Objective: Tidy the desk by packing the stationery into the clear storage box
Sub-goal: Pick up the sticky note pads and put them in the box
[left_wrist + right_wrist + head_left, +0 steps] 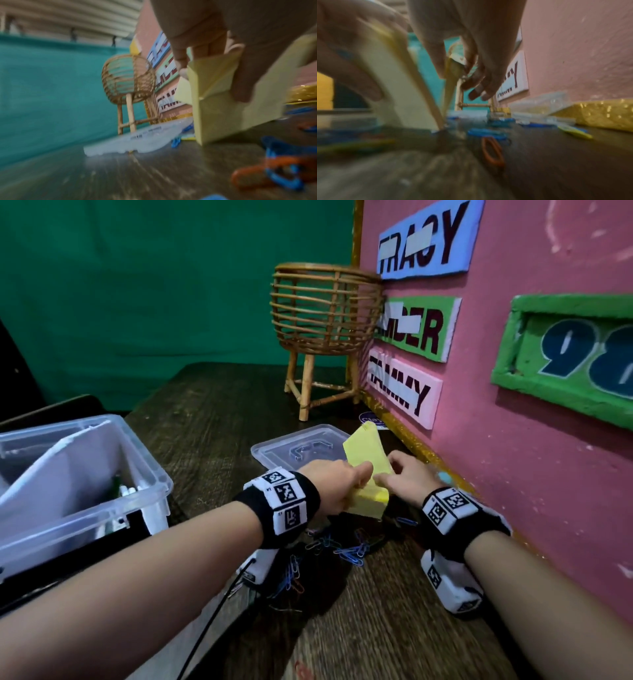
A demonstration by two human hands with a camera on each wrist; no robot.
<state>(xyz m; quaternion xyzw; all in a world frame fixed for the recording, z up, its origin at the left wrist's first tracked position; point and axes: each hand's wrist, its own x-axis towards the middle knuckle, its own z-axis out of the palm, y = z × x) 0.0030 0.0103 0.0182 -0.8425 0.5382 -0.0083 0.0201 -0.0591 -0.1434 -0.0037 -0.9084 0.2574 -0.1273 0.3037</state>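
Note:
A yellow sticky-note pad [371,499] stands tilted on its edge on the desk, its top sheets [364,448] peeled up and away. My left hand [354,479] grips the pad from the left, with fingers [180,59] behind it and the thumb in front. My right hand [383,481] pinches the loose yellow sheets [452,67] from the right. The clear storage box [150,470] stands at the left with white dividers and some items inside. Its clear lid [291,448] lies flat just beyond my hands.
Several coloured paper clips [346,549] are scattered on the dark wooden desk under my wrists, seen close up as paper clips [491,151]. A rattan basket stand [325,313] stands at the back. A pink board [513,440] with name signs walls off the right side.

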